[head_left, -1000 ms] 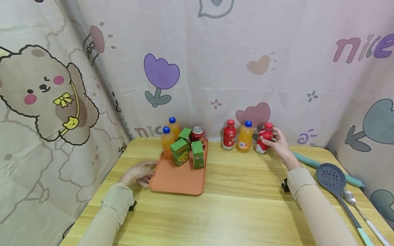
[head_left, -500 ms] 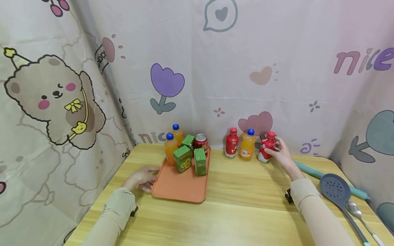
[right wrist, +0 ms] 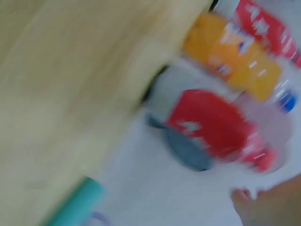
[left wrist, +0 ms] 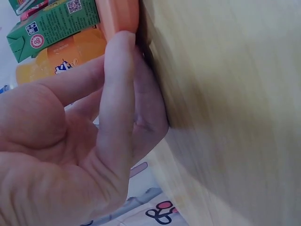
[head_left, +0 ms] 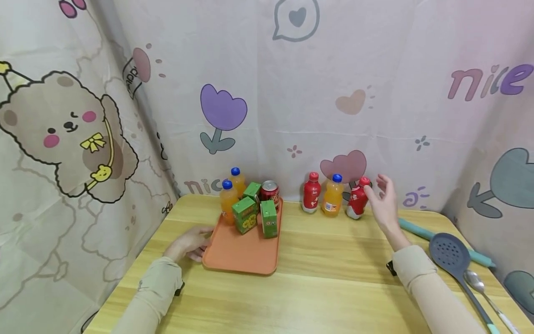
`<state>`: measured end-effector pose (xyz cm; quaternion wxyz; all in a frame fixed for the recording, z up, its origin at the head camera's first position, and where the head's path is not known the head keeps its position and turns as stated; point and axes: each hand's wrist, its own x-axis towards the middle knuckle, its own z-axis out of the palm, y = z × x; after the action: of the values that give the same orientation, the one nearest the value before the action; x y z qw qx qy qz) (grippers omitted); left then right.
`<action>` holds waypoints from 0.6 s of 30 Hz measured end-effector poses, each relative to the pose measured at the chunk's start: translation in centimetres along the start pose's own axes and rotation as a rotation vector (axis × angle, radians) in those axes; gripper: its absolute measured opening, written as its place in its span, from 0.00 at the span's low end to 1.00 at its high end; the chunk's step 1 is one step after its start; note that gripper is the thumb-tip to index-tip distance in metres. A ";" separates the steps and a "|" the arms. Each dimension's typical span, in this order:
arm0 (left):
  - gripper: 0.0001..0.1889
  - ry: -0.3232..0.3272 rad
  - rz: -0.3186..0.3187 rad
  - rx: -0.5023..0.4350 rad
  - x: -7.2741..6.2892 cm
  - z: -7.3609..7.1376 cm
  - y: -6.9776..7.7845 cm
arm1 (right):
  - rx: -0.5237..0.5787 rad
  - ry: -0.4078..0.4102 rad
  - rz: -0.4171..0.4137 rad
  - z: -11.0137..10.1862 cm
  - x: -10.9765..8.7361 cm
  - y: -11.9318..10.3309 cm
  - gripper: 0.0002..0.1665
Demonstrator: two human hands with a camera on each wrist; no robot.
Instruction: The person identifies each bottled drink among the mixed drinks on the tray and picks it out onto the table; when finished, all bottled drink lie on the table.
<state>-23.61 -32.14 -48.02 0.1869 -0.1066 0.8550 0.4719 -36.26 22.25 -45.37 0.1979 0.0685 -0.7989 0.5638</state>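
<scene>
My left hand (head_left: 191,242) is at the left edge of an orange tray (head_left: 238,260), holding its rim; in the left wrist view the fingertips meet the rim (left wrist: 120,16). On the tray stand two orange-juice bottles (head_left: 229,202) with blue caps, several green drink cartons (head_left: 245,215) and a red soda can (head_left: 270,189). My right hand (head_left: 384,204) is just right of a tilted red-and-white bottle (head_left: 357,199), fingers spread and holding nothing. The right wrist view is blurred, with a gap between hand and bottle (right wrist: 207,122).
Left of the tilted bottle stand an orange-juice bottle (head_left: 332,197) and another red bottle (head_left: 311,192), near the curtain. On the right lie a teal rod (head_left: 415,228), a grey slotted skimmer (head_left: 449,251) and a metal spoon (head_left: 475,280). A patterned curtain (head_left: 271,116) borders the table.
My right hand has let go of the red-and-white bottle and moved slightly right, its fingers opening. The left hand stays at the tray. The head view has shifted slightly.
</scene>
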 end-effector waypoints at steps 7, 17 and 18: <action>0.33 0.005 0.009 0.012 -0.3 -0.3 0.0 | -0.291 -0.039 -0.480 4.4 -2.7 -4.6 0.37; 0.31 0.030 -0.010 0.017 -0.2 0.0 -0.1 | -0.583 -0.370 -0.635 12.6 -5.2 -8.4 0.45; 0.31 0.029 -0.008 0.016 -0.3 0.0 0.0 | -0.607 -0.394 -0.628 13.3 -5.4 -8.7 0.44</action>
<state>-23.36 -32.14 -47.97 0.1773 -0.1155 0.8609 0.4627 -31.67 6.21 -43.71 0.2142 0.3513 -0.8905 0.1943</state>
